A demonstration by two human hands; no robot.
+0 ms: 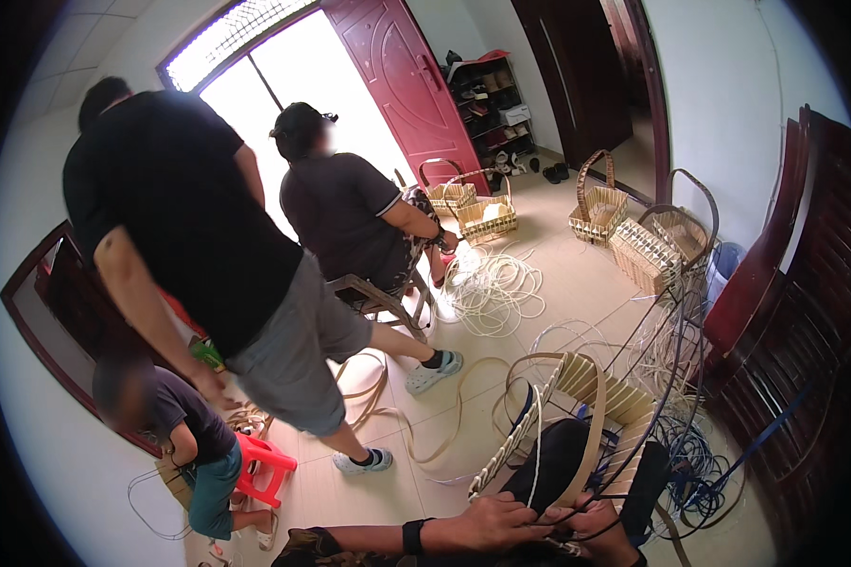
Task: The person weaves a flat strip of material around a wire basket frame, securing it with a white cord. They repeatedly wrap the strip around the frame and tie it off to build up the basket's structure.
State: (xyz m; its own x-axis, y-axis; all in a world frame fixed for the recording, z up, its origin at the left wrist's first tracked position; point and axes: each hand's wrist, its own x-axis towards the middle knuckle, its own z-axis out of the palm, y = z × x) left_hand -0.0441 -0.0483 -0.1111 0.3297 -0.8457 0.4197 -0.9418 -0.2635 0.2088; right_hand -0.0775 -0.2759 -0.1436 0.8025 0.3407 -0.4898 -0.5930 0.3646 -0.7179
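A half-round woven basket (624,402) of pale strips lies before me at the lower right, its open side toward me. A flat tan strip (594,437) arches across it as a handle. My left hand (496,520), with a black band on the wrist, is closed at the basket's near edge, by the foot of the handle. Close beside it, my right hand (596,529) is closed, fingertips together, around a thin dark strand (624,487) that loops up to the right. The exact spot between the fingers is partly hidden. Dark cloth shows inside the basket.
Tangled dark blue strands (690,463) lie right of the basket. Coiled white strands (496,288) are on the floor ahead. Finished-looking baskets (643,255) stand by the wall. One person (350,217) sits, another (180,208) walks past, and a third (194,435) sits near a red stool (267,468).
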